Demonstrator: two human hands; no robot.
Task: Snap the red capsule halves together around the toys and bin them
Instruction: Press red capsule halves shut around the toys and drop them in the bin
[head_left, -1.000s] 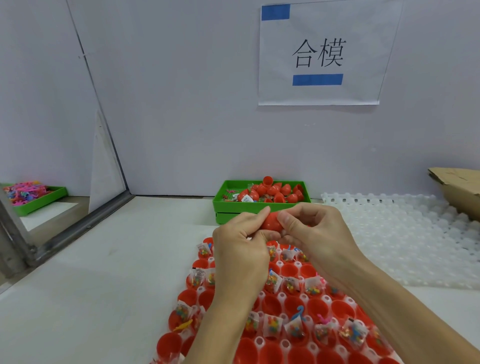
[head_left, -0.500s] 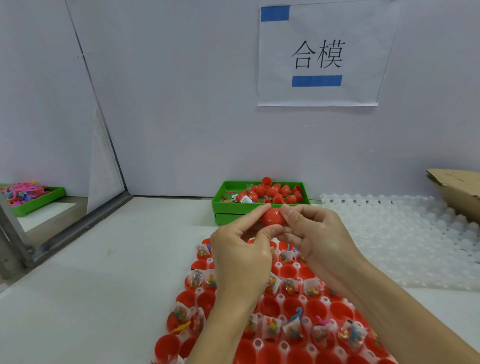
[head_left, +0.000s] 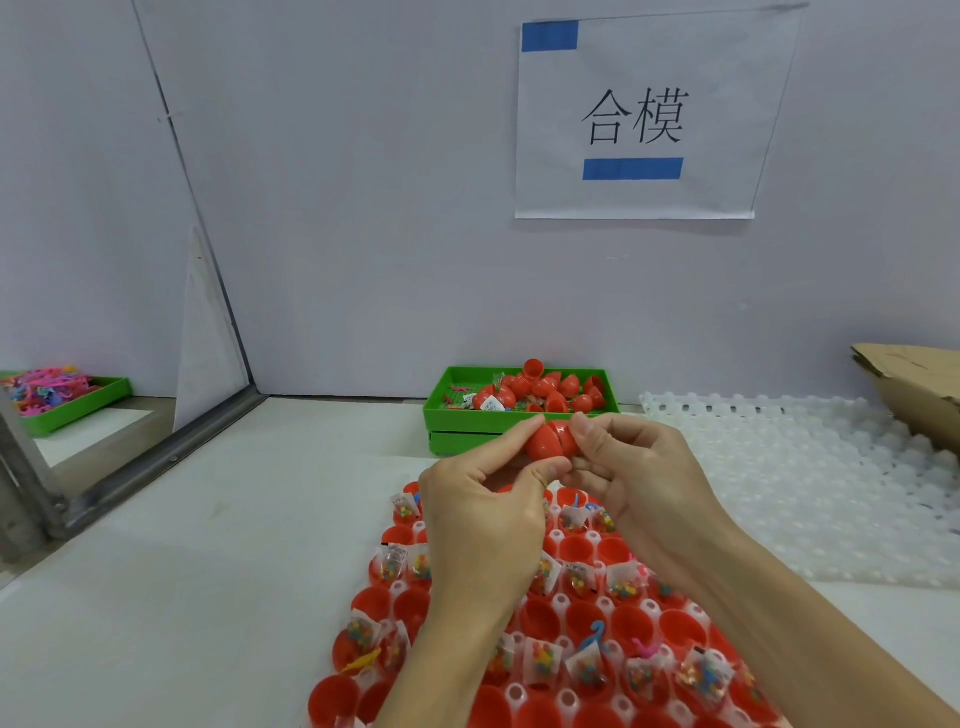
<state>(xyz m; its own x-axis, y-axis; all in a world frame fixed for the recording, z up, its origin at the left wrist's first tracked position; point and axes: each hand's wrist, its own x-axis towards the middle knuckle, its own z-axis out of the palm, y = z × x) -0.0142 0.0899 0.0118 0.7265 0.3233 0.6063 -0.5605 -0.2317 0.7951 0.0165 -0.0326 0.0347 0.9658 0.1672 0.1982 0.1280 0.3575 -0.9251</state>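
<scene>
Red capsule (head_left: 551, 440) pinched between both hands above the desk (head_left: 208, 545).
The left hand (head_left: 483, 525) and right hand (head_left: 644, 483) each grasp one half with thumb and fingers, a seam showing between the halves, just in front of the green bin (head_left: 519, 415) of finished capsules and over the tray (head_left: 571, 613) of toy-filled red halves.

The white table (head_left: 218, 571) carries a tray of red capsule halves (head_left: 613, 623) at its near edge — green bins (head_left: 519, 415) and a white grid tray (head_left: 805, 493) sit toward its far edge.
</scene>
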